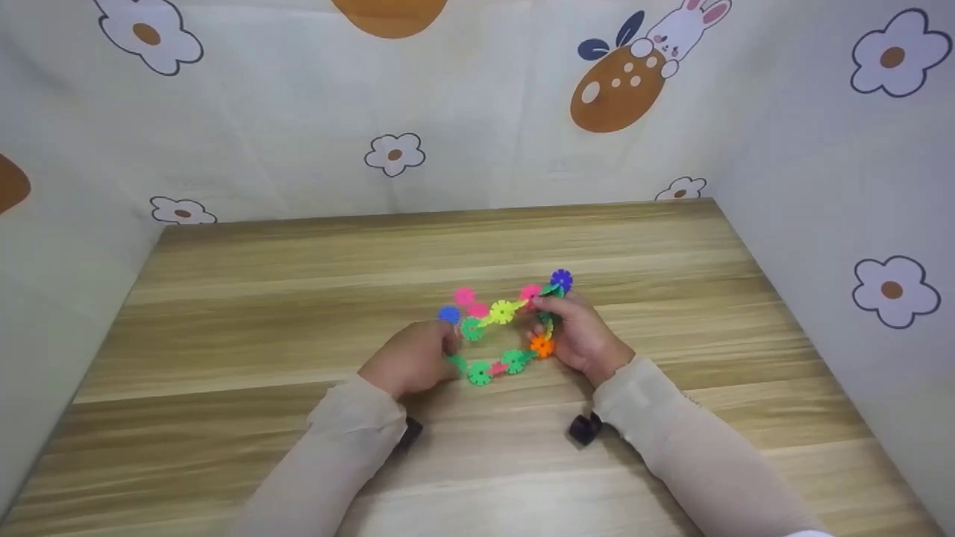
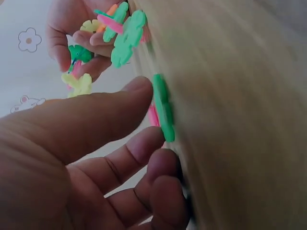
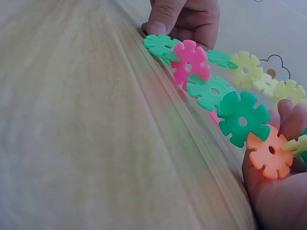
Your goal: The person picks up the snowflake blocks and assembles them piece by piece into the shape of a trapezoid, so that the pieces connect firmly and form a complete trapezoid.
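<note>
The person has a chain of notched plastic discs (image 1: 497, 306) stretched between both hands, low over the middle of the bench (image 1: 298, 291); I can't tell whether any of it touches the wood. Its long axis runs from side to side, slanting so that the right end lies a little farther from the person than the left.

Two strands span the gap, one nearer the person and one farther off, like a flattened loop; the fingers cover too much for me to tell whether it closes. The near strand goes through green and pink to an orange disc (image 1: 537, 348) beside the right palm. The far one climbs rightward through green, yellow and pink. A dark blue disc (image 1: 561, 280) sticks out past the right thumb, pointing away from the person, while a lighter blue disc (image 1: 449, 315) shows just beyond the left knuckles.

The left hand (image 1: 412, 358) pinches a green disc (image 2: 163, 108) between thumb and forefinger, nearly closed, and that disc is edge-on from the left wrist. The right hand (image 1: 586, 335) has its fingers half curled about the other end, thumb pressed on the chain.

Behind the bench hangs a pale cloth (image 1: 283, 89) printed with flowers.
</note>
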Available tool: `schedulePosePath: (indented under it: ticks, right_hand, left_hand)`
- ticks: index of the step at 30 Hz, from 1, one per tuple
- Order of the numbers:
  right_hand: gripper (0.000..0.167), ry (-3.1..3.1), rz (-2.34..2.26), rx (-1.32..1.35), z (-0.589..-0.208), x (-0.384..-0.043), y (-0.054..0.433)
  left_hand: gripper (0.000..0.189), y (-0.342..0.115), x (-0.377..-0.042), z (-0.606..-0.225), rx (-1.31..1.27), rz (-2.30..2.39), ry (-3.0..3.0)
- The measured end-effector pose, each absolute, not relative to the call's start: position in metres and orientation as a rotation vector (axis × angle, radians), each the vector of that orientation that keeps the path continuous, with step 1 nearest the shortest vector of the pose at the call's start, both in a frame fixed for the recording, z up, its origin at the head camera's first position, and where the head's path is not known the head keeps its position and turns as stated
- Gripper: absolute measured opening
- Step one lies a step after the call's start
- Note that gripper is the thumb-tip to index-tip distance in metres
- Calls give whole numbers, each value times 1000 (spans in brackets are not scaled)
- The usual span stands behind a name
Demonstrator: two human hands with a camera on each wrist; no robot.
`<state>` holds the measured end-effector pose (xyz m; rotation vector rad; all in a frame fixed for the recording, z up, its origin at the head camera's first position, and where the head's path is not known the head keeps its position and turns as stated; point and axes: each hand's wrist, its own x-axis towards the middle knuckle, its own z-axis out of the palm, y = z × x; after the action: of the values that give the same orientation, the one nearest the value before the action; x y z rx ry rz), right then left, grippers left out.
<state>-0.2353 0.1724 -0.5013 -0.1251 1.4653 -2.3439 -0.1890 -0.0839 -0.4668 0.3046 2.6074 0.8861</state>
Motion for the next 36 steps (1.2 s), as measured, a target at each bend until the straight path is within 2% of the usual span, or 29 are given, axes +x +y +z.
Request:
schedulePosePath:
  ticks: [4, 15, 36]
  right_hand:
    - [30, 1465, -2342, -124, -501, -235, 173]
    - [33, 1509, -2353, -132, -504, -236, 173]
    - [28, 1567, -2341, -68, -501, -236, 171]
  left_hand:
    - [29, -83, -187, -466, 387, 814, 2621]
    - [14, -89, -195, -469, 286, 1082, 2575]
    - [17, -82, -195, -473, 348, 1211, 2625]
